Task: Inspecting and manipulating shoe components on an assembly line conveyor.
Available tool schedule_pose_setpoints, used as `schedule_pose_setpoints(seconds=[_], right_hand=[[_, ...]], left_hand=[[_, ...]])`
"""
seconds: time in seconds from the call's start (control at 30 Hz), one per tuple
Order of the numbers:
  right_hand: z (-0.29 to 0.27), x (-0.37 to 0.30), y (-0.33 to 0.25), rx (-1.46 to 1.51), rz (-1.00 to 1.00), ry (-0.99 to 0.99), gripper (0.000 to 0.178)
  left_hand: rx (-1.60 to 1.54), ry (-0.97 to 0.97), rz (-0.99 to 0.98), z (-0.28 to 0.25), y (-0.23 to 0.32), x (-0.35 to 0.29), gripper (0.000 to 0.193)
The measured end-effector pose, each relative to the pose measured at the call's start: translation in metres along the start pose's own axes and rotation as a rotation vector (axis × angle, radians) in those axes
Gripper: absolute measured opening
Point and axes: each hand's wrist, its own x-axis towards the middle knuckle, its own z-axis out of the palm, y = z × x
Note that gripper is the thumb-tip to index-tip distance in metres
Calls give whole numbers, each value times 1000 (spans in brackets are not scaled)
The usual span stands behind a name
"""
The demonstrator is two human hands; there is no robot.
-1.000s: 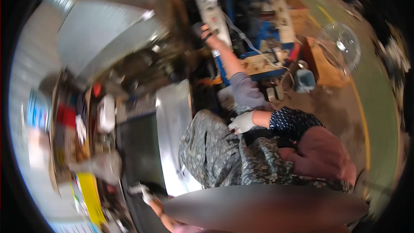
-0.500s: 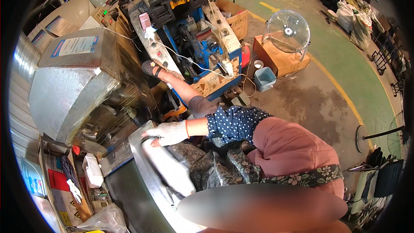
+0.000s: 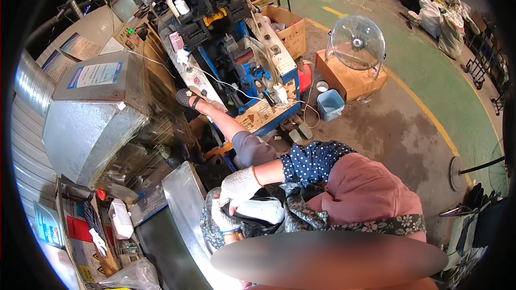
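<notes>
In my lap lies a shoe-shaped piece (image 3: 263, 210) with a smooth, pale, sole-like face and dark material round its edge. My right hand (image 3: 239, 187), in a knitted white glove, closes on its dark edge from above. Just below, my left hand (image 3: 223, 218), also gloved, grips the same edge, its fingers partly hidden by the right. The two gloves touch. Under the piece spreads my dark floral apron (image 3: 210, 225). A blue dotted sleeve (image 3: 312, 160) covers my right forearm.
Left of my lap are a bare metal ledge (image 3: 185, 193) and a dark belt (image 3: 174, 249). A metal hood (image 3: 91, 110) stands at far left. Ahead is a blue-framed machine (image 3: 287, 113), my foot resting against it. A fan (image 3: 357, 42) sits on a carton, with a blue bucket (image 3: 330, 103) nearby.
My right hand has come back from the metal ledge to my lap. The blurred white piece it held over the ledge is gone from there. My left hand has come into view.
</notes>
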Motion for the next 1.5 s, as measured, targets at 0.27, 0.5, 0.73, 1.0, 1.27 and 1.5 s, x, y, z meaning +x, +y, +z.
schedule_pose_setpoints(seconds=[0.27,0.5,0.73,1.0,1.27,1.5], right_hand=[[66,-25,36,298,242,204,58],[107,-39,75,285,68,311,31],[128,3,71,873,657,27,55],[137,23,43,-381,284,112,25],[127,-18,55,319,405,47,47],[151,-6,63,666,539,94,59]], left_hand=[[696,223,543,9,-10,-50,51],[566,414,388,-17,12,-56,58],[688,424,267,-32,3,-61,43],[507,395,159,-58,-2,-38,42],[571,225,93,-70,5,-30,45],[31,336,183,-49,4,-37,58]])
